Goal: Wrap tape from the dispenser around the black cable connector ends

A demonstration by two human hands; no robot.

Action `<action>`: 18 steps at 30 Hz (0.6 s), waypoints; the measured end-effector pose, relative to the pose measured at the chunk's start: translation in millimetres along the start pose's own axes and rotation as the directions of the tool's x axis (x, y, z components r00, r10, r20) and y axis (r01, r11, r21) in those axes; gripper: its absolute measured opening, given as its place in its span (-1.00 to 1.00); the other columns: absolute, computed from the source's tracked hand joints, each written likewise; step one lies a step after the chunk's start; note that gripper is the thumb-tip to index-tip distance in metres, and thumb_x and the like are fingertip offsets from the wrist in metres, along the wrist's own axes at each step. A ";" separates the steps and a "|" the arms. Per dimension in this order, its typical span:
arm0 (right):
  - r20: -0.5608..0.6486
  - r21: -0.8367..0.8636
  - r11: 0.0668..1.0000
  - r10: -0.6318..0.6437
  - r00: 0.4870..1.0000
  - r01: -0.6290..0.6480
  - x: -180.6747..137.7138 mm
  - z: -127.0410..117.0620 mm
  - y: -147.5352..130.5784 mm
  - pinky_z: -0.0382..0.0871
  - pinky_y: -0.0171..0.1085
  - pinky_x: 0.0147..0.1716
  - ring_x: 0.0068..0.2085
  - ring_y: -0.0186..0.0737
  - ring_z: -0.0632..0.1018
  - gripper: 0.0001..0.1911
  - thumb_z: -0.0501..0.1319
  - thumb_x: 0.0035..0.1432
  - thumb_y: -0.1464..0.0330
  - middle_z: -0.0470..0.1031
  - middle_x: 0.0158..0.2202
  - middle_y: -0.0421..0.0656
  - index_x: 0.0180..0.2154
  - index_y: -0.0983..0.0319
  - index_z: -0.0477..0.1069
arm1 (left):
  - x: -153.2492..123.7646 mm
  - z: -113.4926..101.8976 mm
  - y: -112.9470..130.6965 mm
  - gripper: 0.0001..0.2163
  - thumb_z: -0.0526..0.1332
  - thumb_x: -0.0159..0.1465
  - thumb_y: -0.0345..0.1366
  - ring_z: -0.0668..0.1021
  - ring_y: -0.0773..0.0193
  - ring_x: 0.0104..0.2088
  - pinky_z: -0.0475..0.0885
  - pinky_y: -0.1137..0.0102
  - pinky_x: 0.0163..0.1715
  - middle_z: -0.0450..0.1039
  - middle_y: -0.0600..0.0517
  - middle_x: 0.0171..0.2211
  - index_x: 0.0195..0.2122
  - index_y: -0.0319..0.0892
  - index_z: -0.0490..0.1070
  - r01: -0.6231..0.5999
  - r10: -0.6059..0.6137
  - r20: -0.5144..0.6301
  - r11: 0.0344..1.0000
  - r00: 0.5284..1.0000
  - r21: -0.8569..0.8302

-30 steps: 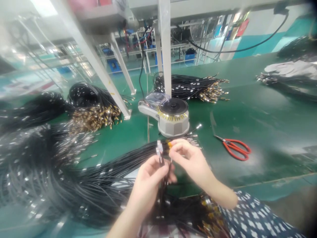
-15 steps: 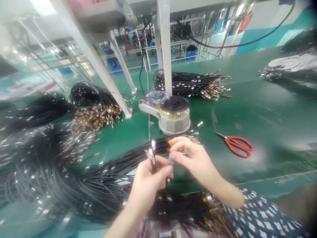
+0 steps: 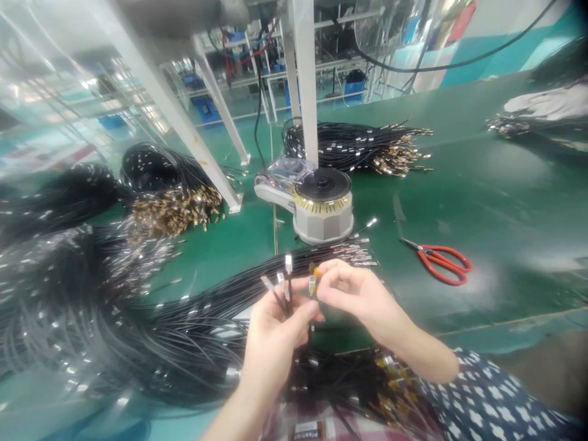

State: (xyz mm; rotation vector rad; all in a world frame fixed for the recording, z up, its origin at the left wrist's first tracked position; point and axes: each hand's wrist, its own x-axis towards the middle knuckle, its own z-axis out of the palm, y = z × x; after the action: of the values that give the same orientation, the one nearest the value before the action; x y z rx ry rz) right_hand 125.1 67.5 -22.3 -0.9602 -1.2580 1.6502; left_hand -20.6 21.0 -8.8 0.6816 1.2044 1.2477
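Several thin black cables (image 3: 290,293) with silver-white tips stick up out of my left hand (image 3: 280,327), which is closed around them. One cable end (image 3: 312,284) stands apart, between its thumb and my right fingertips. My right hand (image 3: 353,291) pinches a small piece of amber tape (image 3: 314,269) right beside that end; whether they touch is unclear. Just beyond both hands stands a round white tape dispenser (image 3: 323,220) with a black disc on top and yellow strips around its rim. A bundle of cables (image 3: 257,278) runs along the green table behind my hands.
Red-handled scissors (image 3: 444,264) lie on the green table (image 3: 463,202) at the right. Coiled cable bundles (image 3: 156,171) fill the left side, and another bundle (image 3: 349,147) lies behind the dispenser. White metal legs (image 3: 307,92) rise from the table. More cables (image 3: 340,380) rest below my hands.
My right fingers have turned slightly and the cable end between the hands now shows more clearly. The cables in my left hand have fanned apart. The view has shifted a little.
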 end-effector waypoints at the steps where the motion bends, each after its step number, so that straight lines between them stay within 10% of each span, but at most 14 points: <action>1: 0.007 -0.006 1.000 -0.002 1.000 0.002 0.5 0.0 -0.4 0.19 -0.16 0.04 -0.07 -0.17 0.42 -0.86 0.35 -0.03 0.33 0.34 -0.18 -0.15 -0.53 0.22 0.46 | -0.1 -0.4 -0.2 -0.74 0.42 0.03 -0.32 0.17 0.58 -0.73 0.01 0.60 -0.72 0.45 0.06 -0.64 -0.24 -0.24 0.51 0.004 -0.004 0.004 1.000 1.000 0.006; 18: -0.049 -0.091 0.995 -0.044 0.998 0.039 -1.1 7.2 -3.2 0.24 -0.09 0.01 -0.10 -0.12 0.45 -0.86 0.30 -0.01 0.35 0.36 -0.23 -0.13 -0.53 0.23 0.40 | -2.9 -2.2 -2.7 -0.76 0.40 0.08 -0.32 0.18 0.57 -0.72 0.02 0.59 -0.70 0.47 0.05 -0.60 -0.22 -0.22 0.52 -0.015 0.015 0.019 1.000 1.000 0.023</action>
State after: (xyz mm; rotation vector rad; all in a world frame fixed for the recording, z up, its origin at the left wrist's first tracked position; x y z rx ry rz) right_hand 119.4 64.5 -17.6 -1.0174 -1.3188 1.5389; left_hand -21.3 17.2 -10.9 0.7196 1.2018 1.2387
